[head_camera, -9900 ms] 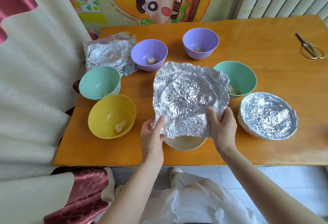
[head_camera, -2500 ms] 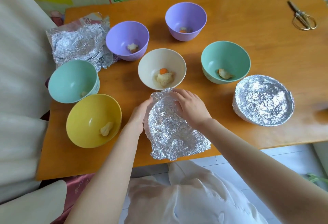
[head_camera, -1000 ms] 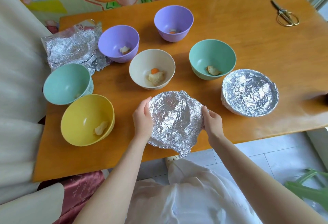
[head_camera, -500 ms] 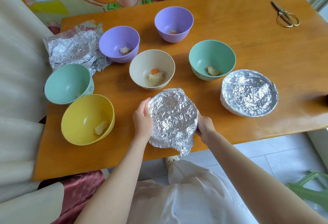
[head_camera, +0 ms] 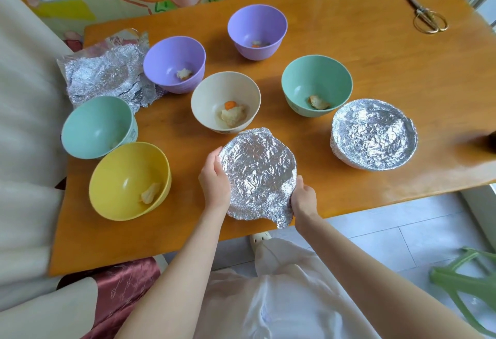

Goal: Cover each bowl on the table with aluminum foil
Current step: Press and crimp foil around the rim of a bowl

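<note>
So right at the near edge of the counter (head_camera: 362, 51) there's a round sheet of crinkled foil (head_camera: 257, 174) pressed into a bowl-top shape, and whatever's under it is totally hidden. The left hand (head_camera: 214, 181) is cupped around its left side, fingers (head_camera: 214, 162) curled onto the rim and gripping it. The right hand (head_camera: 303, 199) is down at the lower-right corner, curled in against the foil and pinching the edge where a loose flap sticks out past the counter edge; its fingertips are mostly tucked out of sight. Off to the right sits a finished covered bowl (head_camera: 374, 134), foil smoothed tight all over the top. The rest are open: a cream bowl (head_camera: 212, 94) just behind the foil with something pale and a bit of orange in it, a green bowl (head_camera: 316, 75) to its right with a small pale lump, two purple bowls (head_camera: 174, 56) (head_camera: 257, 24) further back, then another green bowl (head_camera: 94, 123) and a yellow bowl (head_camera: 126, 174) near the left edge, almost touching each other. A rumpled pile of spare foil (head_camera: 104, 75) lies at the far-left corner, beside the nearer purple bowl. Gold scissors (head_camera: 426, 19) lie way off at the far right.
</note>
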`<state>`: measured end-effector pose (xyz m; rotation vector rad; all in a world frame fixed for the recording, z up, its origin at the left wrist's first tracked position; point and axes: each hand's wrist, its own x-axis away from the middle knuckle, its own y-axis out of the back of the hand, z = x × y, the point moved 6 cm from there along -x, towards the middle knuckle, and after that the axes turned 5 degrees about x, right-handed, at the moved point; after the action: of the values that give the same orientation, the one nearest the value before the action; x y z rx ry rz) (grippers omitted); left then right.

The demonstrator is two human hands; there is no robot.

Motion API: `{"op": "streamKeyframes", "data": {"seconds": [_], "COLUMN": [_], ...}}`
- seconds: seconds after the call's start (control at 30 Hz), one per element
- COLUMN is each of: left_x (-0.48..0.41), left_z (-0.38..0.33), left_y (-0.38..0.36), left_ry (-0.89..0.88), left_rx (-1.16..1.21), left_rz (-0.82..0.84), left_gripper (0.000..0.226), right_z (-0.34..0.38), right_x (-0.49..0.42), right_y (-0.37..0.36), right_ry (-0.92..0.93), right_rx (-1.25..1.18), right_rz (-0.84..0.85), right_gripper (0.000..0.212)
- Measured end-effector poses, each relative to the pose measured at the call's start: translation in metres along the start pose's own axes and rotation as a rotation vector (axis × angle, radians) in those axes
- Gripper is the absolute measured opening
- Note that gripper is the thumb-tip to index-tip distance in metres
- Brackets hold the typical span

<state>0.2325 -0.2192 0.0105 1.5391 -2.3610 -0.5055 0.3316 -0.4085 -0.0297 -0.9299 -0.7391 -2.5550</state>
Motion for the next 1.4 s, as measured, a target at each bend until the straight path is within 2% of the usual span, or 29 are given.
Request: {"op": "streamKeyframes", "data": {"seconds": [0.33, 0.53, 0.63, 0.73, 0.83, 0.9, 0.97, 1.03, 1.1, 1.23, 1.4], "left_x": [0.002, 0.001, 0.003, 0.007, 0.023, 0.034, 0.044, 0.055, 0.063, 0.067, 0.063], "left_z": [-0.003, -0.003, -0.003, -0.004, -0.013, -0.022, -0.033, -0.04, -0.039, -0.022, -0.028], "left_y": [-0.001, -0.001, 0.0, 0.006, 0.008, 0.003, -0.012, -0.029, -0.036, -0.034, -0.029], "left_ry": [0.011, 0.012, 0.016, 0.004, -0.092, -0.21, -0.396, -0.538, -0.578, -0.553, -0.523], "left_rx": [-0.015, -0.038, -0.061, -0.086, -0.169, -0.283, -0.444, -0.575, -0.685, -0.831, -0.732], "left_rz": [0.013, 0.01, 0.017, -0.015, -0.035, 0.001, 0.108, 0.213, 0.25, 0.279, 0.321], "left_gripper": [0.034, 0.034, 0.034, 0.036, 0.038, 0.04, 0.04, 0.044, 0.049, 0.054, 0.053], "right_z": [-0.012, -0.017, -0.011, 0.012, 0.051, 0.077, 0.09, 0.092, 0.088, 0.077, 0.078], "right_x": [-0.012, -0.023, -0.021, -0.015, -0.001, 0.013, 0.024, 0.027, 0.022, 0.009, 0.008], "right_y": [-0.015, -0.018, -0.01, 0.008, 0.019, 0.009, -0.011, -0.029, -0.036, -0.034, -0.034], "right_ry": [-0.037, 0.013, 0.05, 0.217, 0.616, 0.91, 1.172, 1.313, 1.313, 1.217, 1.158], "right_rx": [0.036, 0.084, 0.152, 0.138, 0.265, 0.38, 0.58, 0.774, 0.917, 1.092, 1.112], "right_rz": [0.019, 0.04, -0.017, -0.104, -0.148, -0.093, 0.003, 0.077, 0.089, -0.012, -0.003], "right_gripper": [0.048, 0.043, 0.036, 0.033, 0.034, 0.036, 0.042, 0.05, 0.056, 0.058, 0.065]}}
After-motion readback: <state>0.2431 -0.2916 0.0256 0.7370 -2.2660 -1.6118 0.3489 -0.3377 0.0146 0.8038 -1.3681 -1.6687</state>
